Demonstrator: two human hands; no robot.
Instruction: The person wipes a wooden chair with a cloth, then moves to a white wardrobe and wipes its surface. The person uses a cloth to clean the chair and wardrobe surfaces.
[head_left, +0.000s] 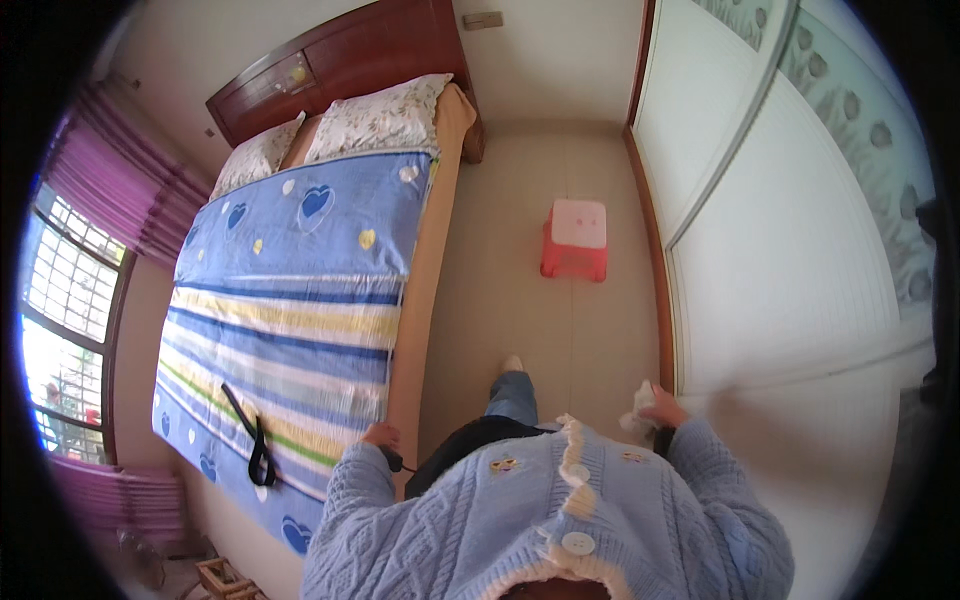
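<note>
My right hand (665, 409) is closed on a crumpled whitish cloth or tissue (639, 409), low beside the wardrobe's bottom edge. My left hand (382, 433) hangs at the near right edge of the bed; its fingers are partly hidden, and whether it holds anything is unclear. A dark object (391, 458) shows at the left wrist. The bed's blue, striped quilt (300, 315) lies spread out, with a looped black strap (256, 442) on it to the left of my left hand. A pink and red plastic stool (576, 240) stands on the floor ahead.
The bed has a dark red wooden headboard (390, 45) and floral pillows (379, 120). White sliding wardrobe doors (765, 277) line the right side. At the left are a barred window (71, 292) and purple curtains (120, 165). A wooden item (225, 577) lies at the lower left.
</note>
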